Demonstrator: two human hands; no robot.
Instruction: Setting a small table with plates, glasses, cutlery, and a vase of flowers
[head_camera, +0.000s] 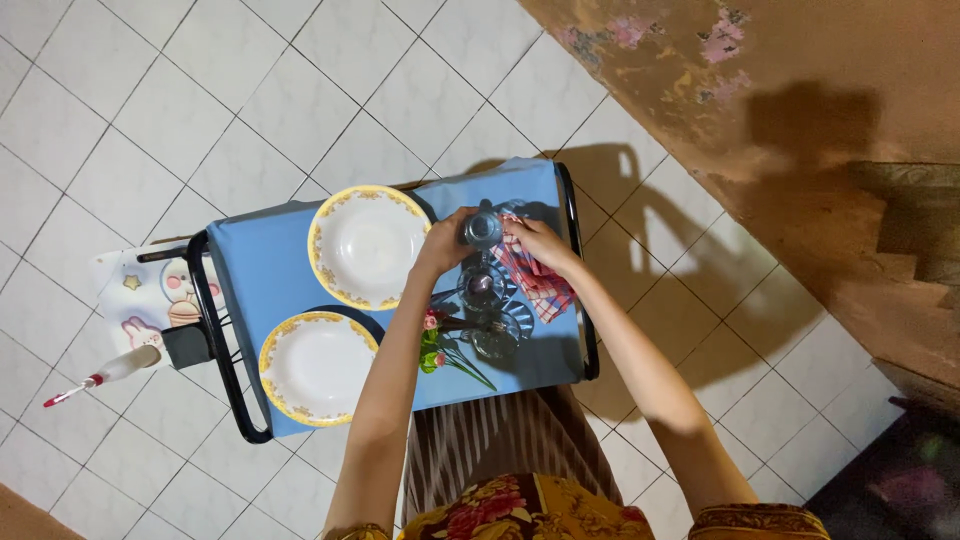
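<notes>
Over blue table (270, 270), left hand (445, 240) grips glass (483, 229), right hand (540, 240) cloth (535, 280).

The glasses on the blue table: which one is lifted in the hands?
The far glass, held by the left hand with the right hand's checked cloth; two others stand nearer.

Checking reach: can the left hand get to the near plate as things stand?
Probably yes. The near plate lies bare on the blue cloth beside the left forearm, nothing over it. But the left hand is on the glass, so it would need to let go first.
</notes>
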